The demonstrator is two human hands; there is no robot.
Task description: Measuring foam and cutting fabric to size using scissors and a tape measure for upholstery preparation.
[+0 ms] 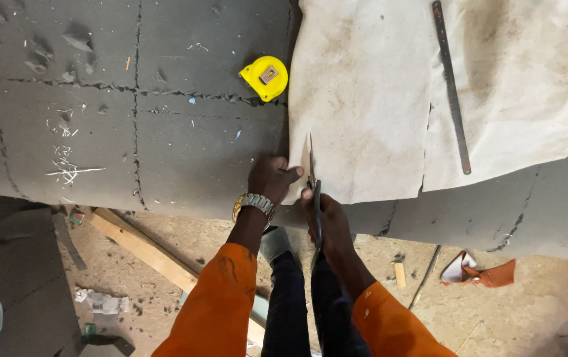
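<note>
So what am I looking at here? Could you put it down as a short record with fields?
Surface: dark grey foam-covered table, scored and nicked
Material: pale, stained sheet, already slit in places
Left hand: pressed flat on the sheet's edge, wristwatch on the wrist
Right hand: holding scissors, blades in the sheet
Nearby: yellow tape measure on the foam, long metal ruler on the sheet
Floor: wooden plank, scraps

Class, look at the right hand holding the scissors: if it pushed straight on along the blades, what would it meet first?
The right hand points its scissors up the stained off-white sheet; only more sheet seems to lie ahead.
</note>
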